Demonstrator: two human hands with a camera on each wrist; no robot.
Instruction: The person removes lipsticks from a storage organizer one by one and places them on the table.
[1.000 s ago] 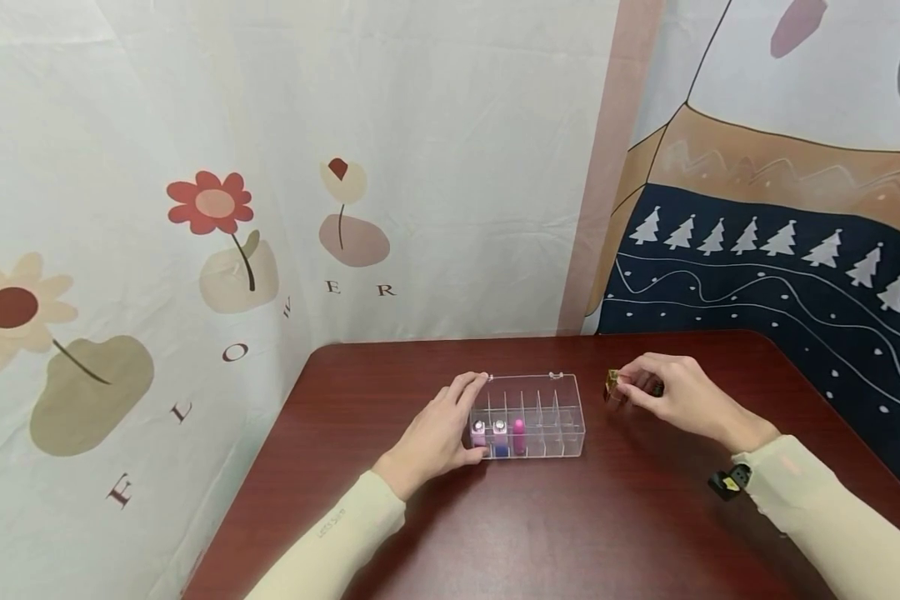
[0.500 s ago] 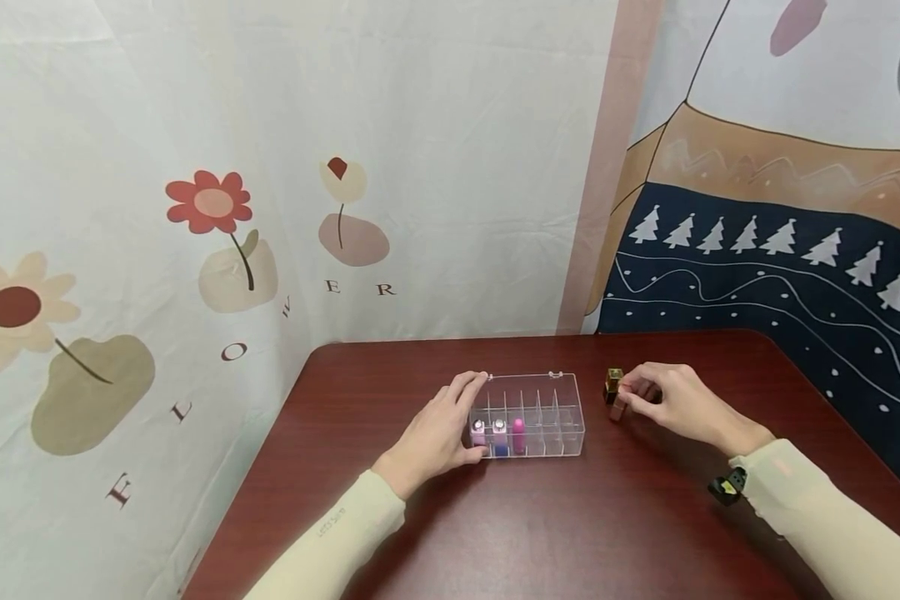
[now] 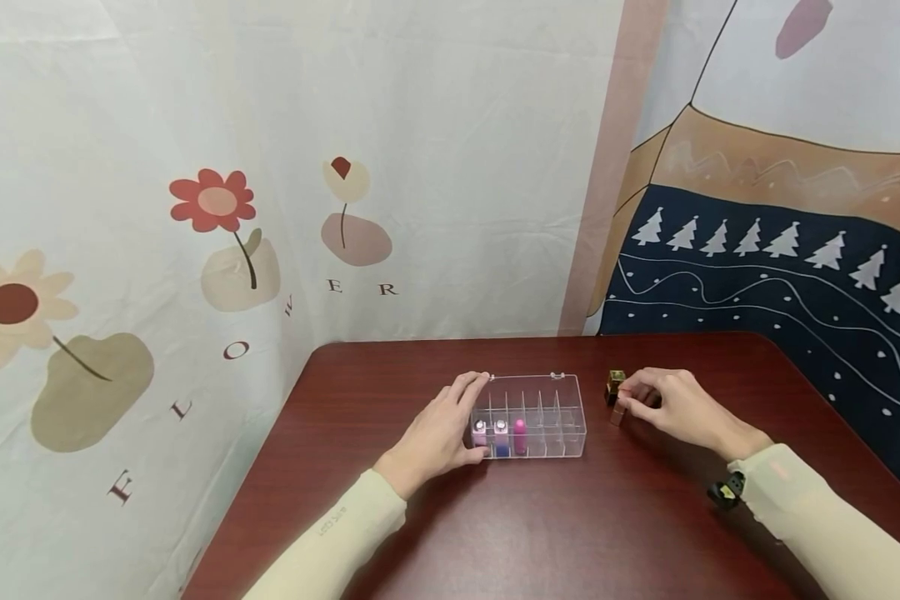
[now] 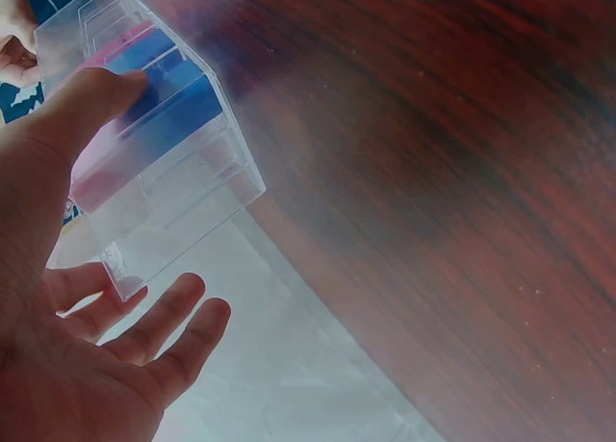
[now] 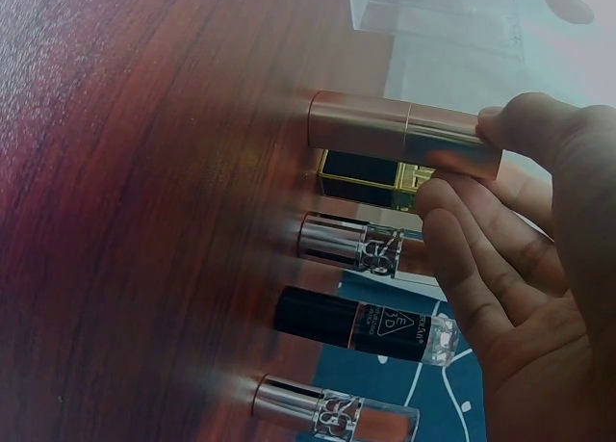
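Observation:
My left hand (image 3: 435,429) grips the left end of a clear divided box (image 3: 566,429), thumb on the front and fingers at the back. In its left compartments stand a bright pink tube (image 3: 520,437) and two silver-topped tubes, one with a blue base (image 3: 502,443). The left wrist view shows my thumb across the blue part (image 4: 183,95). To the box's right, my right hand (image 3: 678,410) pinches the upper end of a rose-gold lipstick (image 5: 361,124) between thumb and fingers. The lipstick is upright, its base at the tabletop. Just behind it stands a black-and-gold lipstick (image 3: 613,385).
Beyond my right fingers, the right wrist view shows a row of upright lipsticks: a silver-based one (image 5: 332,238), a black one (image 5: 361,325) and another silver-based one (image 5: 294,402). A patterned cloth (image 3: 457,208) hangs behind the dark red table (image 3: 510,533).
My right hand has drawn slightly toward me with the rose-gold lipstick, from beside the black-and-gold one to just in front of it. My left hand and the box have stayed in place.

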